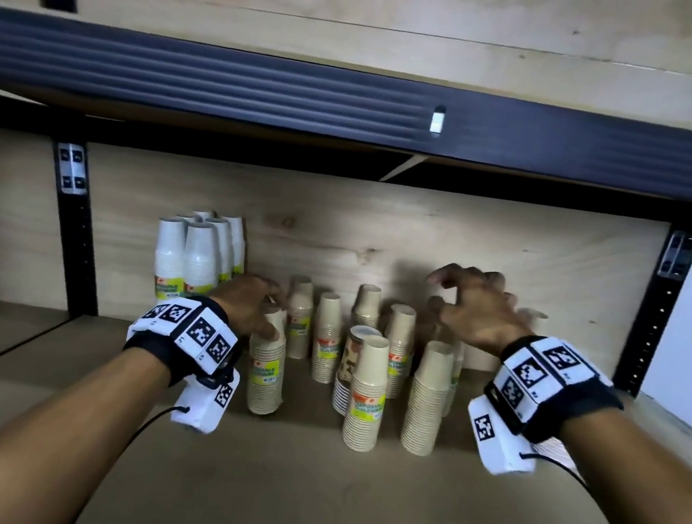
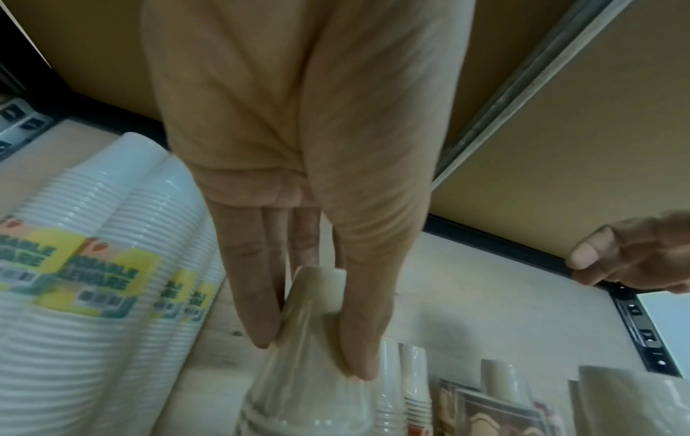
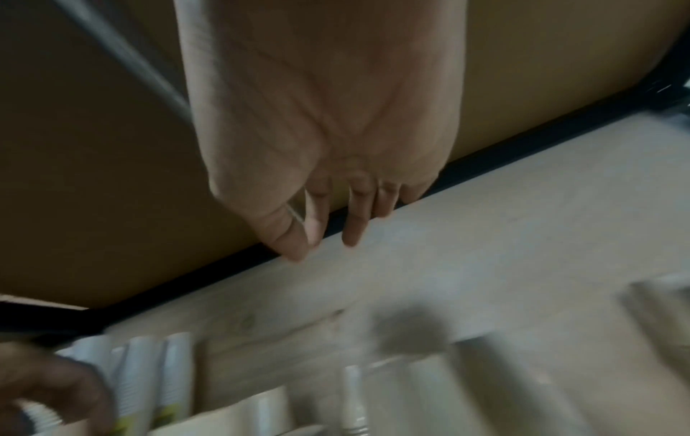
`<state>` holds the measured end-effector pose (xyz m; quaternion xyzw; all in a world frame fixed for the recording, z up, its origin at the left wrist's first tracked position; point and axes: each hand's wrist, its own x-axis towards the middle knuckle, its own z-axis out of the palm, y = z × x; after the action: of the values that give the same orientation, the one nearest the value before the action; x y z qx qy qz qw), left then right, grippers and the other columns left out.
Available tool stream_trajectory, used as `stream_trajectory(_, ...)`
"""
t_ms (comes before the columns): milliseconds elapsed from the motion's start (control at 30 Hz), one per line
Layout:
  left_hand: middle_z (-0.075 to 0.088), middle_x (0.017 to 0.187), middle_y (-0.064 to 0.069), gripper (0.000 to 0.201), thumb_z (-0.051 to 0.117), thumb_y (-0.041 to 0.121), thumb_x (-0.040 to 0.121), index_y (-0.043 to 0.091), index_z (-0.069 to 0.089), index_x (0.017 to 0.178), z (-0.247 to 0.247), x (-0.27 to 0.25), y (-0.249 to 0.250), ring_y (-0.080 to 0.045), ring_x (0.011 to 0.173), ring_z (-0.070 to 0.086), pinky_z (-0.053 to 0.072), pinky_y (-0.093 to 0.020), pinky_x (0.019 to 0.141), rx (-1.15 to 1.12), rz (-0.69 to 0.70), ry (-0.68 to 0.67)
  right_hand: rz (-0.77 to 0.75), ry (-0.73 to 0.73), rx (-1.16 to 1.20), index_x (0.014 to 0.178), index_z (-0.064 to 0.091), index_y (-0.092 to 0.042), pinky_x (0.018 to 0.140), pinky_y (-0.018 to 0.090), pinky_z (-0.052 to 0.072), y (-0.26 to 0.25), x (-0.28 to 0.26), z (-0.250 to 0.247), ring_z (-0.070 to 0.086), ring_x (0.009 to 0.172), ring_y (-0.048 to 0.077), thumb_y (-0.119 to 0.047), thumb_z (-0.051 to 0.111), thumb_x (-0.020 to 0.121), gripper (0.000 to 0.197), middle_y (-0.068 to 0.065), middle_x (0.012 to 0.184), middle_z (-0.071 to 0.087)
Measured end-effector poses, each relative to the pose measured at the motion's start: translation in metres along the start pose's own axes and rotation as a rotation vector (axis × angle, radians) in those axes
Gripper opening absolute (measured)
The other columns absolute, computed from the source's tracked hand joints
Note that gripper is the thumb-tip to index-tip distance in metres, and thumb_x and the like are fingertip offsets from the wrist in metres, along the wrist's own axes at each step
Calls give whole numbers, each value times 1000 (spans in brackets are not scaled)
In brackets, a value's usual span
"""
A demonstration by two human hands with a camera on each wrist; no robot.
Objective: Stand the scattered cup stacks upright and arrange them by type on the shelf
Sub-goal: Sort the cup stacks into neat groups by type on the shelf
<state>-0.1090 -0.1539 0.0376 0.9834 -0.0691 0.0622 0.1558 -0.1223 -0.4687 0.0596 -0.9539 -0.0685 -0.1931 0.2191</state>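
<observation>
Several white cup stacks stand upright at the back left of the shelf. Several beige cup stacks stand in the middle, with one brown-patterned stack among them. My left hand grips the top of the leftmost beige stack, which stands upright. The left wrist view shows fingers and thumb pinching that stack's top cup. My right hand hovers above the right-hand beige stacks, fingers spread and loosely bent, holding nothing. It looks the same in the blurred right wrist view.
A dark metal beam of the upper shelf hangs low over the cups. Black uprights stand at both back corners before the plywood back wall. Bare shelf board lies in front of the stacks.
</observation>
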Motion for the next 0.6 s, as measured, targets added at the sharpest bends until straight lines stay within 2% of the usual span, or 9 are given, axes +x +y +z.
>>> stream_trajectory(67,58,128,0,51,82,25,73,22,61,119,-1,3,-7,-14,117,56,49,-28,94,22,13,-24,-55,-119,-41,113,51,-42,90,38,26,-20,7,12,27,125,21,-38,52,88,25,-5,127,51)
stream_trajectory(167,58,126,0,50,80,22,75,18,60,121,-4,8,-19,-9,107,54,45,-21,85,24,18,-61,-81,-271,-134,114,50,-42,92,40,31,-47,24,31,32,118,22,-44,50,88,27,-6,124,51)
stream_trajectory(267,58,124,1,53,79,25,76,18,58,124,-8,11,-34,-13,112,55,46,-24,89,87,-11,-111,-18,-378,-150,109,51,-50,98,40,40,-63,44,46,40,116,25,-60,56,73,39,-3,121,50)
stream_trajectory(333,58,120,1,53,80,28,74,20,58,122,-11,14,-45,-16,111,55,47,-26,90,121,-34,-120,-41,-431,-170,107,52,-51,102,39,42,-72,57,51,47,116,22,-63,58,69,41,-4,122,53)
stream_trajectory(433,54,108,2,51,79,27,74,20,58,119,-14,19,-58,-16,103,55,48,-24,81,132,-48,-153,-124,-468,-192,117,58,-39,103,35,44,-85,74,51,52,115,16,-52,61,82,38,-9,124,57)
stream_trajectory(500,52,106,4,49,79,29,74,20,58,119,-15,23,-61,-14,97,54,47,-20,75,127,-46,-173,-146,-474,-179,122,58,-29,100,35,46,-94,86,51,56,111,16,-47,63,86,40,-7,122,60)
stream_trajectory(600,57,111,6,49,77,41,74,25,60,116,-19,29,-58,-14,109,55,48,-28,92,164,-52,-169,-172,-495,-244,122,61,-20,100,38,47,-105,102,55,59,109,19,-44,64,88,42,-2,120,62)
